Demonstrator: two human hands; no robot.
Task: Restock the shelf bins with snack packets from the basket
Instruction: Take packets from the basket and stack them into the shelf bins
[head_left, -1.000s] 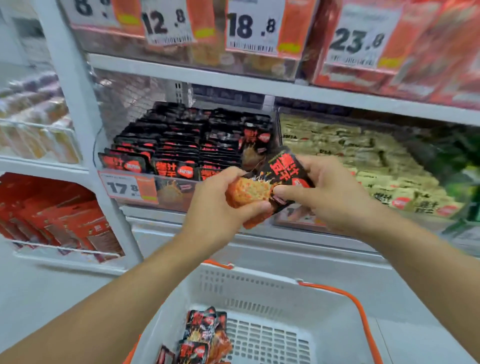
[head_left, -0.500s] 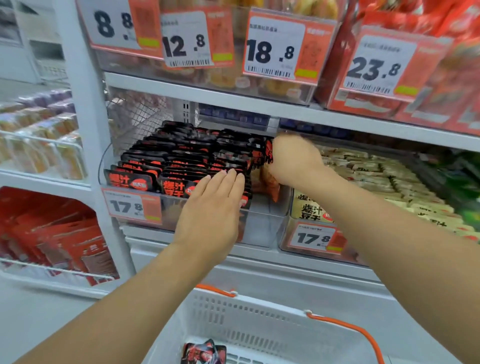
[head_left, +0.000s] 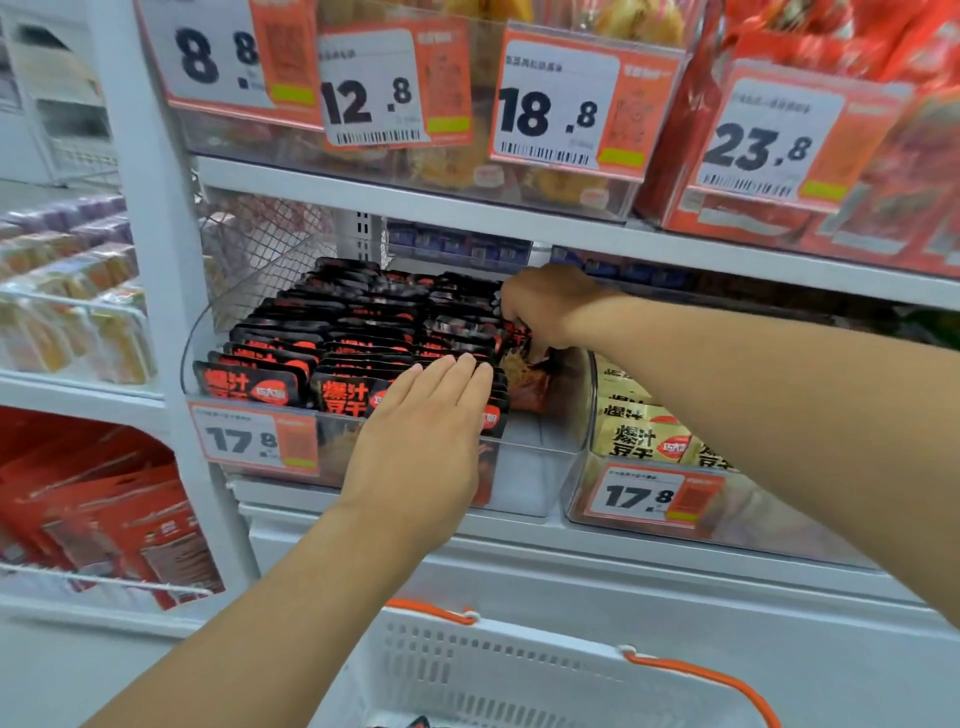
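The left hand (head_left: 423, 431) is lying flat, fingers straight, pressing the black packets (head_left: 332, 358) so they stay put. The right hand (head_left: 545, 306) is pinching one packet (head_left: 527, 382), tucking it into the clear bin (head_left: 540, 457) (there is room). The basket (head_left: 519, 680) is waiting below.

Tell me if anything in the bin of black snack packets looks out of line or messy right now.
One packet at the right end of the clear bin sits tilted under the right hand, its orange side showing, unlike the neat upright black rows. The left hand lies flat on the front packets. Nothing looks spilled or torn.
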